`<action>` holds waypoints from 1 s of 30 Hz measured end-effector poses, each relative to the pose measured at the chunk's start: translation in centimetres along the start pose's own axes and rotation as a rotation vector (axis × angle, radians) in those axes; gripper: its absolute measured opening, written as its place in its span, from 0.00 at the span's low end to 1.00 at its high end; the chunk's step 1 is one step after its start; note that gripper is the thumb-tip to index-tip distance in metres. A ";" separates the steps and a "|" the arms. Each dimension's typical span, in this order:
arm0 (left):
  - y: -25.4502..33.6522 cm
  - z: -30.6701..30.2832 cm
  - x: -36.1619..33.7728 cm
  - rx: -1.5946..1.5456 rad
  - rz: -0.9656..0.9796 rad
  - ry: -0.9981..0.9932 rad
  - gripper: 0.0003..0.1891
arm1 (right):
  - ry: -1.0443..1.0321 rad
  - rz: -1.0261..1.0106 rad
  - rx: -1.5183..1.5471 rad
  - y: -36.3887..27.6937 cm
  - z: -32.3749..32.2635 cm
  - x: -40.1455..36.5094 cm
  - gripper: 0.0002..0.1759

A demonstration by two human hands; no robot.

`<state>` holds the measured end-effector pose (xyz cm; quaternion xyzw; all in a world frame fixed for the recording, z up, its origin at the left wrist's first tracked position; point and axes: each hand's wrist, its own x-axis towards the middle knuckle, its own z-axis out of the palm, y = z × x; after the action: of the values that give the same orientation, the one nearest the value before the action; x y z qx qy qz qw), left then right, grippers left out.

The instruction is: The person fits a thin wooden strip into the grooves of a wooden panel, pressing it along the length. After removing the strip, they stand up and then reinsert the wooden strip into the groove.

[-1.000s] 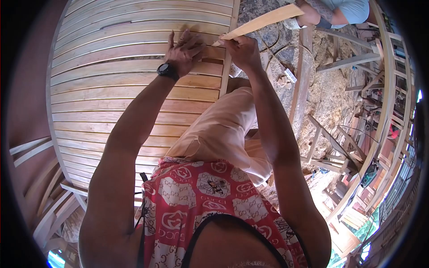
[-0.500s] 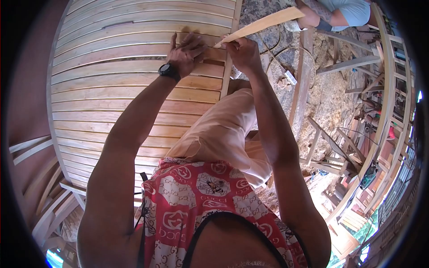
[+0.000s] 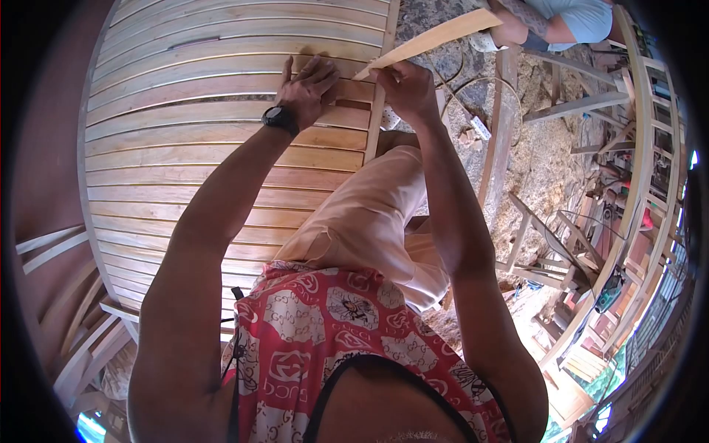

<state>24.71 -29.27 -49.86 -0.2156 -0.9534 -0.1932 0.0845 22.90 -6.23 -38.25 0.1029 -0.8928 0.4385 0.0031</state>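
Observation:
My left hand (image 3: 306,90), with a dark watch (image 3: 278,117) on its wrist, lies flat with fingers spread on a panel of light wooden slats (image 3: 221,159). Beside the panel's edge rail (image 3: 374,136), my right hand (image 3: 406,90) is closed on a thin, pale wooden strip (image 3: 443,35) close to its narrow end. That end rests over the slats near the rail, while the wide end reaches out past the panel. A darker gap (image 3: 353,104) shows between slats just below my hands. My right fingertips are partly hidden.
Another person's arm and blue sleeve (image 3: 581,21) are at the upper right, by the strip's far end. A power strip (image 3: 480,128) and a looped cable lie on the dusty ground (image 3: 546,177). Wooden frames (image 3: 576,107) stand along the right side.
My right hand has shifted very slightly to the right along the strip's edge. The fingers of my left hand have moved a little on the slats; the strip looks almost unmoved.

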 end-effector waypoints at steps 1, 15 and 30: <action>0.0 -0.1 0.0 0.000 0.001 0.000 0.24 | -0.007 0.012 0.002 -0.2 -0.1 0.0 0.10; 0.2 -0.1 0.1 0.058 0.027 -0.067 0.28 | 0.000 -0.081 0.038 -3.7 -4.1 0.6 0.11; -0.5 -1.4 -2.4 -0.120 0.228 -0.101 0.34 | 0.025 -0.046 -0.008 -0.9 -0.2 -3.9 0.07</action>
<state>26.70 -31.14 -49.30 -0.3368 -0.9125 -0.2279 0.0446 26.85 -5.94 -37.78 0.1178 -0.8920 0.4358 0.0247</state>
